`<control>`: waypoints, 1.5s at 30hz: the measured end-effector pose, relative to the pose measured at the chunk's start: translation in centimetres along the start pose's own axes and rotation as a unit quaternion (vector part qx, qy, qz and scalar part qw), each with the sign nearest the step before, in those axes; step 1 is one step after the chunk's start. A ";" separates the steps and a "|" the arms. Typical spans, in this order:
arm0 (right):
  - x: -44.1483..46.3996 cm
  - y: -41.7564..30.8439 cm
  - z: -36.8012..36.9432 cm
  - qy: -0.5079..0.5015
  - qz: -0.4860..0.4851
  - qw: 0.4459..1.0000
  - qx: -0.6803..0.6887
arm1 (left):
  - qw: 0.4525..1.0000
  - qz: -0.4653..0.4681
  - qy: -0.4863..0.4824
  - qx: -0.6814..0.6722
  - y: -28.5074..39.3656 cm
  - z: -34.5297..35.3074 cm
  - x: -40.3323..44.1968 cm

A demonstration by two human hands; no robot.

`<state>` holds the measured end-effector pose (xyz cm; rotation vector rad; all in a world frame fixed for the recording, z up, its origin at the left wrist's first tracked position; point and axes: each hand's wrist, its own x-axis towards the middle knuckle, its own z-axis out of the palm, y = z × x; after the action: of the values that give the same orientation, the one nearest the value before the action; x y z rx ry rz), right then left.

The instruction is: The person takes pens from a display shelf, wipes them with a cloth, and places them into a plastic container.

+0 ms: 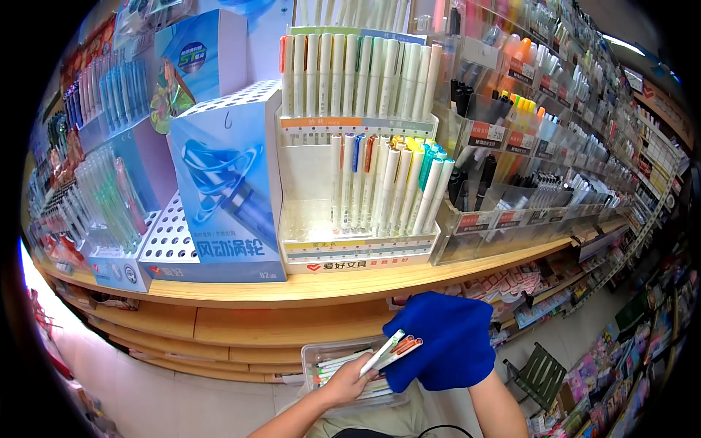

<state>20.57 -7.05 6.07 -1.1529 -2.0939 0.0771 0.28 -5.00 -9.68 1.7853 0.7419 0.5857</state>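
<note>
My left hand (pixel 352 381) is closed around a few white-barrelled marker pens (pixel 387 352), which point up and to the right. One shows a green end, the others reddish-brown ends. A clear plastic box (pixel 307 355) with more white pens lies on my lap, under that hand. On the other side a blue cloth (pixel 447 339) covers my right hand (pixel 467 372) and hides its fingers; only the forearm shows below it. The cloth hangs from that hand and its left edge is right beside the ends of the held pens.
Ahead, a white pen display rack (pixel 310 186) stands on the wooden shelf (pixel 350 283), with pens in its upper tier and the right of its lower tier. Left of it is a blue box display (pixel 219 175). Clear pen holders (pixel 504 215) fill the right. A folding stool (pixel 539 376) stands on the floor.
</note>
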 end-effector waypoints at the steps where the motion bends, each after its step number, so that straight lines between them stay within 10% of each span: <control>1: -0.2 0.2 0.0 -0.008 -0.005 1.000 -0.002 | 1.000 0.002 -0.003 -0.002 0.0 0.0 0.0; 6: -1.2 -0.5 0.3 -0.028 0.100 0.980 0.170 | 0.999 0.029 0.010 0.008 -0.2 0.4 0.1; 9: -2.4 -1.0 1.8 -0.082 0.285 0.874 0.385 | 0.999 0.016 -0.014 0.040 -0.5 1.1 0.1; 11: -3.3 -1.0 3.9 -0.033 0.179 0.876 0.447 | 0.998 0.020 -0.064 0.001 -3.6 2.6 -0.2; 15: -3.2 -0.5 4.6 -0.097 0.024 0.995 0.017 | 0.838 -0.241 -0.096 -0.480 2.3 3.3 -2.7; 25: -2.6 -2.5 5.7 0.166 0.335 0.835 0.404 | 0.862 -0.173 -0.133 -0.458 2.3 4.0 -2.1; 27: -1.4 -1.3 4.0 0.120 0.197 0.957 0.174 | 0.853 -0.148 -0.189 -0.463 2.1 3.9 -2.1; 30: -1.1 1.3 1.7 0.070 0.048 0.992 -0.095 | 0.771 -0.171 -0.279 -0.546 1.4 3.8 -2.9; 39: -1.6 1.5 0.9 -0.053 0.049 0.992 -0.105 | 0.642 -0.130 -0.307 -0.691 0.0 3.6 -3.1; 43: -4.6 -1.3 4.8 0.035 0.245 0.906 0.344 | 0.662 -0.132 -0.301 -0.673 1.5 3.6 -2.3; 45: -6.8 -1.7 5.7 0.009 0.219 0.919 0.327 | 0.687 -0.139 -0.285 -0.654 1.2 4.0 -2.0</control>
<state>18.04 -11.61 -1.37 -1.1479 -1.5529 0.9025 1.93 -9.36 -9.84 0.3898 0.0117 0.1713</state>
